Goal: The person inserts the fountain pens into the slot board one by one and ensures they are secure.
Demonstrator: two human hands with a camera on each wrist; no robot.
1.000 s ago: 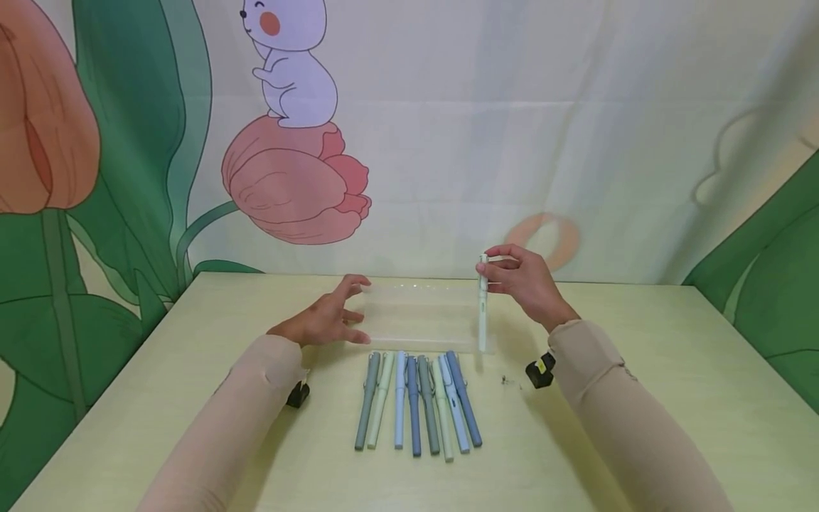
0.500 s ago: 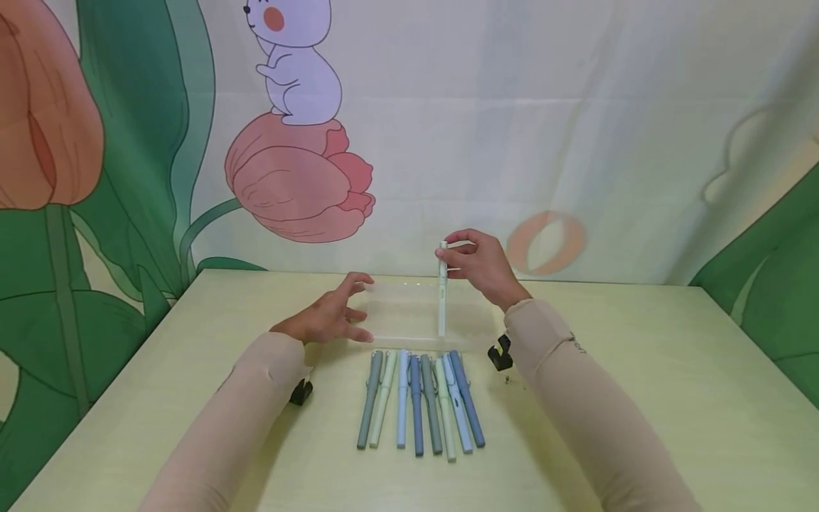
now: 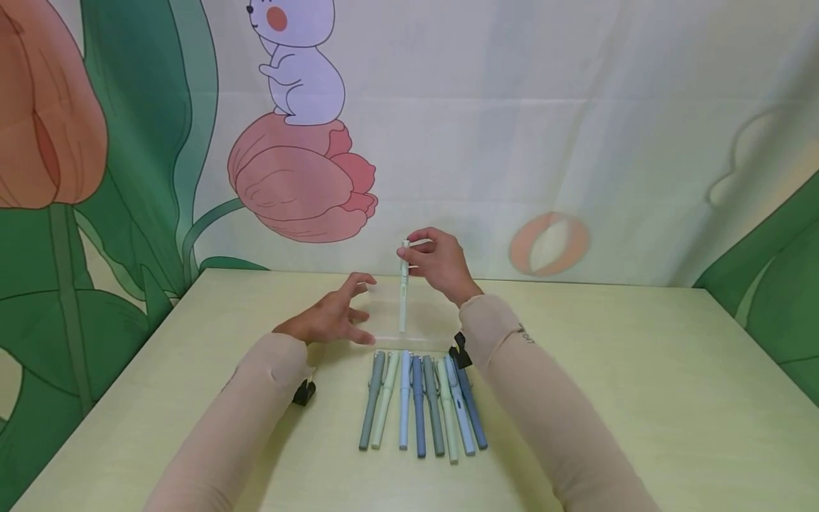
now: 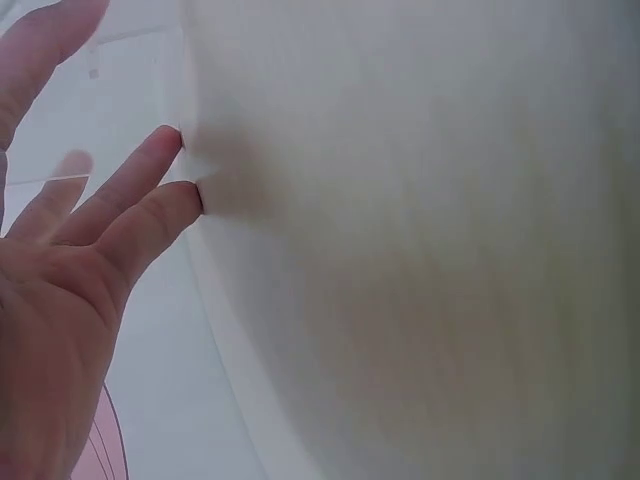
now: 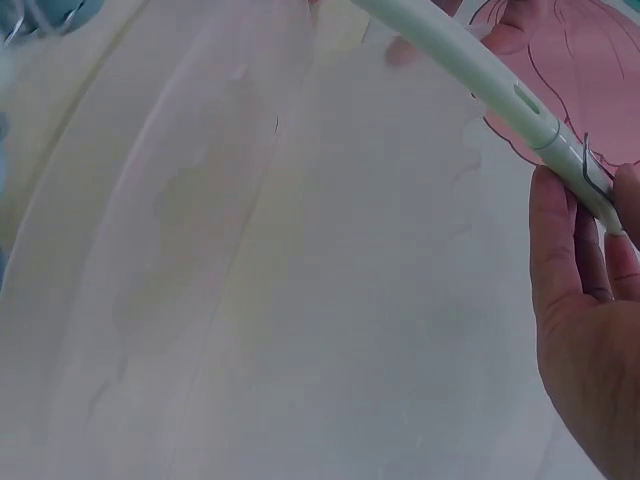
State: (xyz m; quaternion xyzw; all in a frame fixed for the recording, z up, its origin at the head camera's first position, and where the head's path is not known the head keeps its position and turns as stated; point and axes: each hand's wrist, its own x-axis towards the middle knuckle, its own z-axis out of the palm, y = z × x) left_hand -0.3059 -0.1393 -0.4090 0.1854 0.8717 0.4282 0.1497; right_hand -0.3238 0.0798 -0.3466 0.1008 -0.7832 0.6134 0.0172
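Note:
A clear plastic box (image 3: 422, 342) lies on the table behind a row of pens. My left hand (image 3: 329, 316) holds its left end, with thumb at the front and index finger at the back. In the left wrist view two fingertips (image 4: 190, 195) touch a pale, see-through surface. My right hand (image 3: 439, 263) pinches a pale mint pen (image 3: 403, 295) near its clip end. This pen hangs upright over the box, its lower end above the box's inside; whether it touches the bottom I cannot tell. The right wrist view shows the pen's metal clip (image 5: 597, 170) beside the fingers.
Several capped pens in grey-green, light green, light blue and dark blue (image 3: 419, 409) lie side by side in front of the box. Behind the pale table (image 3: 627, 370) hangs a printed cloth (image 3: 441, 142). The right forearm (image 3: 544, 398) passes close to the row's right end.
My right hand has carried the mint pen leftward and slightly up, from the box's right end to over its left part. The left hand and the row of pens have stayed in place.

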